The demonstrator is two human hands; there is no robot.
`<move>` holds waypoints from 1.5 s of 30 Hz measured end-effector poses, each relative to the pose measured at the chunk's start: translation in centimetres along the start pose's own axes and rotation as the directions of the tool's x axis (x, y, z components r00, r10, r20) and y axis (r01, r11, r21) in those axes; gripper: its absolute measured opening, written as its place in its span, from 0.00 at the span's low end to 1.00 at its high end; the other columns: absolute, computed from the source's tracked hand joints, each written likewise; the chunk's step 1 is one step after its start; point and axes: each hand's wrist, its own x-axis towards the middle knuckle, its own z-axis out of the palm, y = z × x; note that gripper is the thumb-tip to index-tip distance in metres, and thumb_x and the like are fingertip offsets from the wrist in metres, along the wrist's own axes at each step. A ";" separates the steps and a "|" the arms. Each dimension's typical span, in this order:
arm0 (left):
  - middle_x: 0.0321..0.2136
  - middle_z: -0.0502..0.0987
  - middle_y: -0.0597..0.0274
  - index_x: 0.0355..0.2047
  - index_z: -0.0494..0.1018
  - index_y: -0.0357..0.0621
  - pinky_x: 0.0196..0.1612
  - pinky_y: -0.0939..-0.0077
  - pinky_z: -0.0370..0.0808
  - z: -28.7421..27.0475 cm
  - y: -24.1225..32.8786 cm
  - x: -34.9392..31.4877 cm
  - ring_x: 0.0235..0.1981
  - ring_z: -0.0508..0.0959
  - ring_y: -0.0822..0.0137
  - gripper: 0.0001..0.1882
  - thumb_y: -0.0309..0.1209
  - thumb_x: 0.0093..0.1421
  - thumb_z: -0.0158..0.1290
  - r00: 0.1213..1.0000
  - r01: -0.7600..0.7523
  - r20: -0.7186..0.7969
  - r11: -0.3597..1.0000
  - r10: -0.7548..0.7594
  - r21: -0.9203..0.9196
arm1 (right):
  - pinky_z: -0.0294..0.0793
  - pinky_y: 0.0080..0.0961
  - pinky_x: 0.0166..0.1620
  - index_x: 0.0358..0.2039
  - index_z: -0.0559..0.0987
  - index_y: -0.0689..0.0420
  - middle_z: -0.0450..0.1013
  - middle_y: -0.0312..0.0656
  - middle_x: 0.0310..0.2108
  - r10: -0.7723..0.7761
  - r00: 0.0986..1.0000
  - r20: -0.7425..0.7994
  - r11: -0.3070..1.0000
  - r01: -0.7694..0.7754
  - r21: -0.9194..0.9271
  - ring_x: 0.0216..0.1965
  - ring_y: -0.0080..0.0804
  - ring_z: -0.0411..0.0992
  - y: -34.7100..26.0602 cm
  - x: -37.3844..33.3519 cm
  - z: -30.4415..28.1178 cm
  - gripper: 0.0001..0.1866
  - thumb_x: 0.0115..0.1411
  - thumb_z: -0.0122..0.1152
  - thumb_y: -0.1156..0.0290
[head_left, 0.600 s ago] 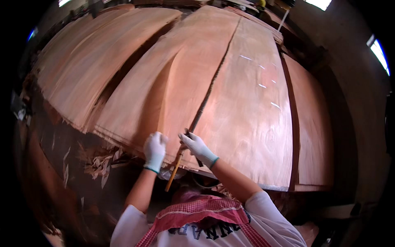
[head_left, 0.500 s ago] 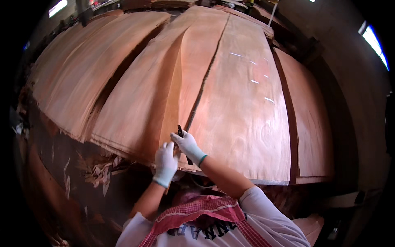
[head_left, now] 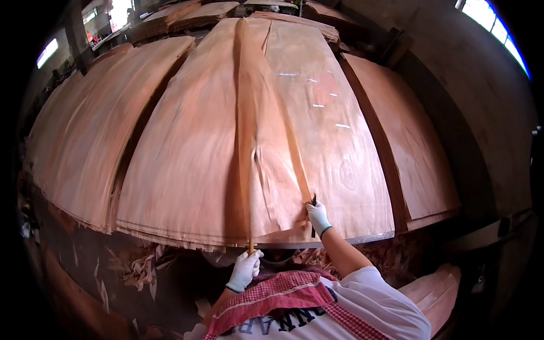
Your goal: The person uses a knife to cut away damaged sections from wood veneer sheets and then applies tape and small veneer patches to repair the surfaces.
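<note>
Stacked veneer sheets (head_left: 187, 124), left hand (head_left: 245, 270) gripping narrow strip (head_left: 251, 246), right hand (head_left: 318, 217) round dark tool (head_left: 314, 200) — middle hidden

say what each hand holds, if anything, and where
Left hand: a tan strip, by its near end. Right hand: a dark tool, around its middle; whether it also grips the veneer edge is unclear.

An overexposed multi-paned window (head_left: 492, 26) glares at upper right amid dimness, while fisheye distortion bows broad pale-orange wood sheets (head_left: 181, 141).
</note>
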 end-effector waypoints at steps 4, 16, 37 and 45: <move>0.16 0.64 0.74 0.35 0.71 0.45 0.17 0.85 0.59 -0.3 -1.1 0.5 0.14 0.61 0.82 0.07 0.34 0.65 0.50 0.999 0.003 -0.035 1.000 -0.003 0.004 | 0.63 0.25 0.17 0.27 0.76 0.59 0.69 0.35 0.17 -0.008 1.000 -0.026 0.998 0.010 0.059 0.13 0.26 0.65 0.7 -1.3 -1.8 0.07 0.58 0.57 0.70; 0.15 0.63 0.75 0.35 0.73 0.44 0.12 0.87 0.53 -6.7 0.9 1.1 0.10 0.57 0.83 0.08 0.35 0.65 0.51 0.998 -0.053 -0.028 0.999 0.053 0.014 | 0.61 0.24 0.17 0.28 0.75 0.59 0.68 0.33 0.16 0.117 0.959 0.259 0.989 -0.137 0.060 0.13 0.24 0.64 -0.7 -7.8 3.2 0.08 0.60 0.56 0.67; 0.29 0.75 0.34 0.44 0.66 0.37 0.33 0.50 0.73 25.1 -11.1 2.2 0.32 0.77 0.39 0.16 0.35 0.61 0.50 0.801 -0.219 -0.032 0.343 0.598 0.914 | 0.67 0.25 0.28 0.31 0.71 0.61 0.69 0.36 0.21 -0.348 0.933 0.088 0.932 0.334 0.144 0.23 0.21 0.65 -4.1 -7.8 -8.2 0.13 0.63 0.58 0.63; 0.58 0.64 0.54 0.61 0.55 0.37 0.65 0.63 0.57 34.8 -19.2 8.8 0.62 0.63 0.59 0.31 0.41 0.64 0.51 0.815 -0.025 0.569 0.987 0.110 -0.156 | 0.72 0.20 0.31 0.36 0.79 0.58 0.75 0.32 0.28 -0.233 0.940 0.251 0.808 0.043 0.588 0.26 0.21 0.72 -5.0 4.1 -45.3 0.13 0.65 0.55 0.61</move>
